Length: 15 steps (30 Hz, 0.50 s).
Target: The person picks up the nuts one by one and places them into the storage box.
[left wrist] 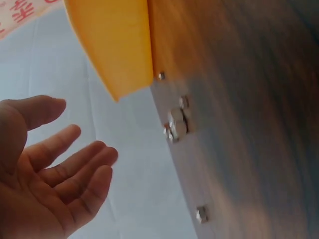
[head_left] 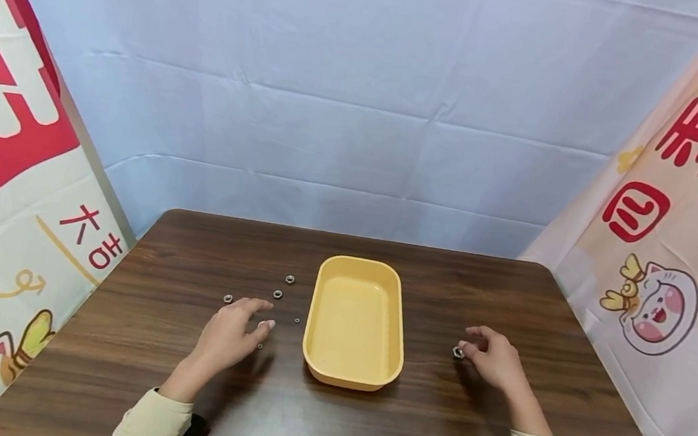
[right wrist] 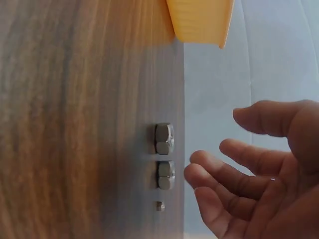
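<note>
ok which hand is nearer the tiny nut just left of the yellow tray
Left. The left hand is just left of the tiny nut, not touching it; the right hand is on the yellow tray's opposite side.

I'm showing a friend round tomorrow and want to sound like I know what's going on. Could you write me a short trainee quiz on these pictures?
1. In the head view, where does the yellow tray stand relative to the left hand and the right hand?
A, left of both
B, between them
C, right of both

2. True or false: the left hand is gripping the tray.

3. In the right wrist view, how many metal nuts can you count on the table?

Key:
1. B, between them.
2. False; its fingers are clear of the tray.
3. Three: two large and one small.
</note>
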Tool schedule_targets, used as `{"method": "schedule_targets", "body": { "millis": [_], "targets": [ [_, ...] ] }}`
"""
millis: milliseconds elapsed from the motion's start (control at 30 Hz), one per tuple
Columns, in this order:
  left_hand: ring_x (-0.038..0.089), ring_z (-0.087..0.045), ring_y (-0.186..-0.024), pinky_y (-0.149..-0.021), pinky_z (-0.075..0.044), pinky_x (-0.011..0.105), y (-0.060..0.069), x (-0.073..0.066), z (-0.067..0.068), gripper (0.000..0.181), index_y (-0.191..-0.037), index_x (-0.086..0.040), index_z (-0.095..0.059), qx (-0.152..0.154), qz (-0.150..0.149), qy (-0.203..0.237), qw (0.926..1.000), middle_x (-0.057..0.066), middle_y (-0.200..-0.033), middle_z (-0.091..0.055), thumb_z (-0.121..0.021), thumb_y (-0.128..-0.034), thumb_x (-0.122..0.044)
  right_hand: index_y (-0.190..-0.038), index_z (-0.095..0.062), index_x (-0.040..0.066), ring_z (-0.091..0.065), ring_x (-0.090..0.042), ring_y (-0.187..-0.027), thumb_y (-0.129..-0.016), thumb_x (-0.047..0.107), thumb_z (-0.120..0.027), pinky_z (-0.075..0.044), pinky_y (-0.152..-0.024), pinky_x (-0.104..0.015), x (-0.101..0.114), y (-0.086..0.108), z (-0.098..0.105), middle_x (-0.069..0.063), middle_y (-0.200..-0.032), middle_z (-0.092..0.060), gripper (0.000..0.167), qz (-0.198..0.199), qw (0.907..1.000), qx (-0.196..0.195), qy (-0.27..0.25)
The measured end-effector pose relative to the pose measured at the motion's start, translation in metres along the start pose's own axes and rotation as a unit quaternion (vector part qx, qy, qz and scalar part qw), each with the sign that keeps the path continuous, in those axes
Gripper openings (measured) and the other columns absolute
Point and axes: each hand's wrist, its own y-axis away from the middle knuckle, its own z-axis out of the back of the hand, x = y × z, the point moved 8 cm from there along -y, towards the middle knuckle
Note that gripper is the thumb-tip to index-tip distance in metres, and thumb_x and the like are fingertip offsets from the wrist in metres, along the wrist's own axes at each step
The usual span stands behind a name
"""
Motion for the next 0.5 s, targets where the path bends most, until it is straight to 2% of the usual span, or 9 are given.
{"method": "schedule_targets", "body": {
  "millis": [67,133,233,333,500],
  "targets": [
    [0.022,-0.063,-0.08,-0.066,-0.051,0.039,-0.001,-0.001,-0.003,0.026,-0.105,-0.009,-0.067,-0.006,-0.004,0.031,0.9995,0.005,-0.096,-0.066,-0.071,-0.0806,-0.018,-0.122,-0.05,-0.009,-0.059,-0.024,-0.072,-0.092,0.013,-0.057,-0.048,-0.057,-0.034,-0.004,0.001,-0.001,-0.014,-0.09,-0.063,0.038,-0.019,0.9981,0.009,-0.058],
    [0.018,-0.062,-0.076,-0.065,-0.052,0.036,-0.002,-0.001,-0.006,0.024,-0.103,-0.008,-0.067,-0.009,-0.004,0.071,0.9974,0.005,-0.093,-0.066,-0.071,-0.0806,-0.014,-0.124,-0.047,-0.01,-0.061,-0.027,-0.078,-0.092,0.011,-0.055,-0.051,-0.06,-0.036,-0.008,0.002,-0.003,-0.017,-0.096,-0.062,0.038,-0.041,0.9924,0.016,-0.115],
    [0.012,-0.062,-0.072,-0.063,-0.052,0.031,-0.002,-0.001,-0.012,0.022,-0.102,-0.01,-0.067,-0.007,0.004,0.132,0.9912,0.002,-0.088,-0.066,-0.071,-0.0802,-0.009,-0.127,-0.041,-0.01,-0.06,-0.029,-0.084,-0.093,0.008,-0.052,-0.052,-0.063,-0.038,-0.017,0.004,-0.008,-0.022,-0.104,-0.059,0.041,-0.08,0.9763,0.031,-0.199],
    [0.008,-0.06,-0.071,-0.061,-0.051,0.027,-0.001,-0.002,-0.019,0.022,-0.103,-0.013,-0.066,0.01,0.02,0.177,0.9839,-0.002,-0.085,-0.066,-0.07,-0.0814,-0.01,-0.129,-0.039,-0.009,-0.061,-0.027,-0.081,-0.093,0.007,-0.052,-0.052,-0.062,-0.036,-0.024,0.005,-0.012,-0.02,-0.103,-0.059,0.042,-0.099,0.9657,0.034,-0.238],
    [0.008,-0.06,-0.069,-0.061,-0.049,0.025,0.003,-0.008,-0.03,0.021,-0.106,-0.016,-0.065,0.035,0.021,0.208,0.9772,-0.006,-0.083,-0.065,-0.068,-0.0852,-0.016,-0.128,-0.038,-0.009,-0.062,-0.022,-0.072,-0.093,0.005,-0.053,-0.052,-0.056,-0.032,-0.034,0.007,-0.019,-0.013,-0.093,-0.062,0.04,-0.119,0.9543,0.042,-0.271]
  ]
}}
